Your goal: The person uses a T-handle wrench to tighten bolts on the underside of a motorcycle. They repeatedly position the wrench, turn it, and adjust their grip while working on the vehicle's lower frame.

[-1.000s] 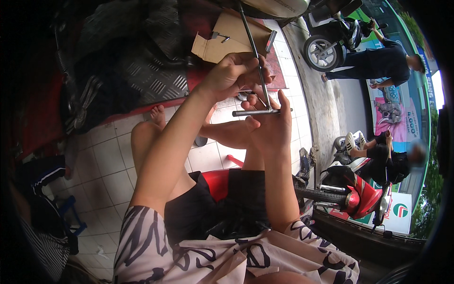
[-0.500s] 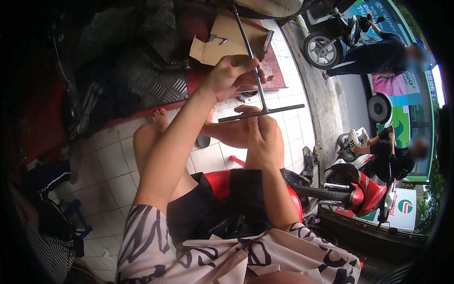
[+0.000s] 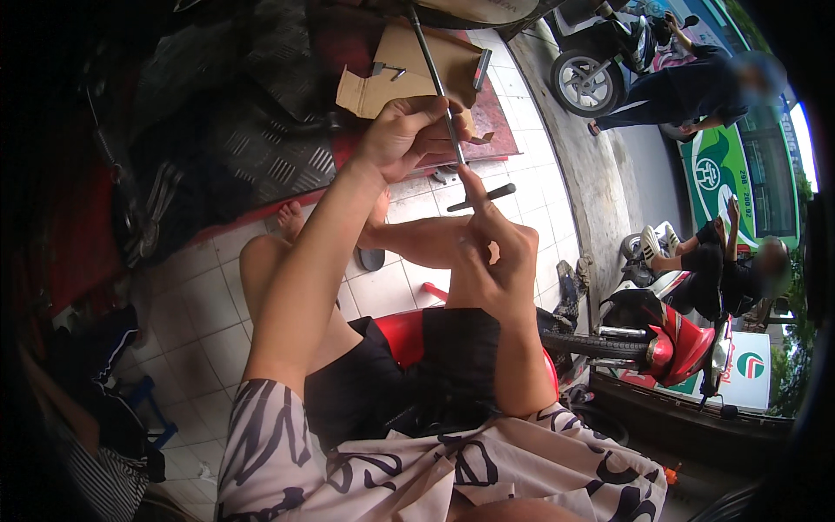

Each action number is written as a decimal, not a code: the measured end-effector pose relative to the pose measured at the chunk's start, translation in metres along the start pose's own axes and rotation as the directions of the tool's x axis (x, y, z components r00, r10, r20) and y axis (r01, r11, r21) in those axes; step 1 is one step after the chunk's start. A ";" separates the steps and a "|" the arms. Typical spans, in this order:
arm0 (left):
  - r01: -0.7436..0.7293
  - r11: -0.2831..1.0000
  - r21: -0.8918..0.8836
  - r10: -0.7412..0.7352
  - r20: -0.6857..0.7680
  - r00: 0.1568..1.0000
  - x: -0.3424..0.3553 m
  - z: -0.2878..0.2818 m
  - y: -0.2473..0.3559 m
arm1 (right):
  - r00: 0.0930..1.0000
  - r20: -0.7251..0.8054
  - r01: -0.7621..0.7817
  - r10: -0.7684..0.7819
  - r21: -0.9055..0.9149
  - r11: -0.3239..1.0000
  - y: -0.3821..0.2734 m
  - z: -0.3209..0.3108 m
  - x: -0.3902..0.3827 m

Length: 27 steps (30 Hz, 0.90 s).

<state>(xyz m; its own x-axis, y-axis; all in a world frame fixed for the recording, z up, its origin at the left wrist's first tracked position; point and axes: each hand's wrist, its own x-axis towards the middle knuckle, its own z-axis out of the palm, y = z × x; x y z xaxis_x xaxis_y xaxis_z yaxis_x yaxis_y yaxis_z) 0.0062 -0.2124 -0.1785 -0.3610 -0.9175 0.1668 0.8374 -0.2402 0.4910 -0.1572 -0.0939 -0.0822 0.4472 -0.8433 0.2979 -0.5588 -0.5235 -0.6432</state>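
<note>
Left grip [image 3: 407, 137] in the head view: clamped on the T-handle tool [image 3: 428, 56], thumb and curled fingers around its shaft partway along. Right grip [image 3: 507, 261] was loosely bent, with a small gap showing inside the curl; its index finger [image 3: 475, 190] pointed up the shaft and crossed over the crossbar [image 3: 502, 192] near the joint. Looked like contact; couldn't tell whether that hand had any real hold.

Key relation: shaft's long axis ran away from the person, tipped left toward the top of frame. Crossbar sat at the near end, roughly square to it, right end slightly farther out. Right hand was nearer the crossbar; left was between crossbar and far end.

Far end reached up beside a pale curved casing [image 3: 487, 10]; seating there couldn't be read. Tool was held above the tiled floor [image 3: 417, 287]. Shaft crossed over cardboard [image 3: 370, 91] in view; a small metal piece [image 3: 389, 70] lay on that, left of the shaft, apart from both hands.
</note>
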 end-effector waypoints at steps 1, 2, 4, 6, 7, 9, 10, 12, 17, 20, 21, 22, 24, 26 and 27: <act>-0.021 1.000 -0.023 0.022 0.020 1.000 0.000 0.000 0.000 | 0.997 -0.059 -0.050 0.049 -0.013 0.999 0.005 -0.003 -0.003; -0.021 0.999 -0.033 0.021 -0.002 1.000 0.000 -0.001 0.000 | 0.987 -0.087 -0.134 0.135 0.020 0.991 0.010 -0.005 -0.005; -0.024 0.999 -0.045 0.021 -0.057 0.998 0.000 -0.002 0.001 | 0.949 -0.140 -0.283 0.282 0.013 0.959 0.020 -0.001 -0.006; -0.031 0.997 -0.065 0.029 -0.027 0.999 0.002 -0.004 0.001 | 0.919 -0.031 -0.391 0.394 0.068 0.918 0.025 0.012 -0.004; -0.033 0.997 -0.064 0.030 -0.045 0.999 0.003 -0.005 0.000 | 0.922 0.090 -0.340 0.375 -0.273 0.900 0.025 0.018 -0.002; -0.034 0.997 -0.063 0.031 -0.051 0.998 0.006 -0.006 -0.001 | 0.962 0.265 -0.063 0.065 -0.018 0.998 0.016 0.028 -0.006; -0.025 0.998 -0.053 0.020 -0.092 0.996 0.007 -0.007 -0.001 | 0.951 0.307 -0.067 0.034 0.099 0.993 0.013 0.028 -0.007; -0.045 0.998 -0.032 0.042 -0.085 0.995 0.008 -0.008 0.000 | 0.982 0.177 -0.106 0.067 0.217 0.971 0.006 0.026 -0.008; -0.086 0.996 -0.017 0.085 -0.086 0.993 0.008 -0.009 0.007 | 0.933 0.170 -0.309 0.318 -0.078 0.948 0.004 0.011 0.003; -0.097 0.995 0.014 0.098 -0.141 0.985 0.009 -0.008 0.008 | 0.947 0.316 -0.055 0.059 -0.020 0.998 0.001 0.016 0.003; -0.096 0.995 0.036 0.100 -0.155 0.983 0.010 -0.008 0.009 | 0.948 0.318 0.007 -0.019 0.040 0.999 0.001 0.015 0.003; -0.096 0.994 0.053 0.103 -0.167 0.980 0.011 -0.008 0.009 | 0.931 0.357 0.045 -0.076 0.093 0.995 0.000 0.016 0.001; -0.096 0.995 0.041 0.101 -0.158 0.982 0.011 -0.009 0.009 | 0.993 0.097 -0.084 0.069 0.159 0.984 0.004 0.010 -0.001; -0.098 0.994 0.039 0.104 -0.162 0.981 0.010 -0.010 0.011 | 0.973 -0.016 -0.226 0.232 0.171 0.959 0.010 0.010 0.000; -0.098 0.994 0.043 0.104 -0.172 0.980 0.010 -0.010 0.011 | 0.962 0.004 -0.272 0.274 0.114 0.955 0.013 0.011 -0.001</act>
<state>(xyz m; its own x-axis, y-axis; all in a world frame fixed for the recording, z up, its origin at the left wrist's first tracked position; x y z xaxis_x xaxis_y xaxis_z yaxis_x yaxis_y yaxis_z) 0.0158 -0.2272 -0.1798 -0.1962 -0.9783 0.0672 0.8501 -0.1355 0.5090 -0.1573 -0.0992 -0.0988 0.2798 -0.9540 0.1078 -0.5759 -0.2566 -0.7762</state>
